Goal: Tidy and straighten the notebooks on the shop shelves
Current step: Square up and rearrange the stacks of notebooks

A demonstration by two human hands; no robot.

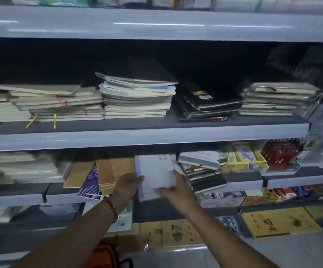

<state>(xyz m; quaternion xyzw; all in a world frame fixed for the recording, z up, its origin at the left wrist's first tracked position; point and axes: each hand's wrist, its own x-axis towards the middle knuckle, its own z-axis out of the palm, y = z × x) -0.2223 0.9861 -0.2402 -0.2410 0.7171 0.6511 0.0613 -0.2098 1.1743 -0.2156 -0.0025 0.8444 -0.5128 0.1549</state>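
A white notebook [153, 172] with a pale blue spine sits at the front of the lower shelf [243, 183], and both hands hold it. My left hand [127, 185] grips its left edge, thumb on the cover. My right hand [178, 188] holds its right and lower edge; that hand is blurred. Left of it lean brown kraft notebooks [108, 173] and a purple patterned one [91, 182]. To the right lies an untidy pile of dark and grey notebooks [201, 169].
The shelf above [147, 134] carries several flat stacks: cream notebooks [58, 103], pale blue ones [137, 97], black ones [205, 105] and wrapped ones [276, 99]. Yellow boxed sets [241, 157] stand at the right. Brown illustrated books [180, 235] lie below. An orange basket [102, 256] is near my arms.
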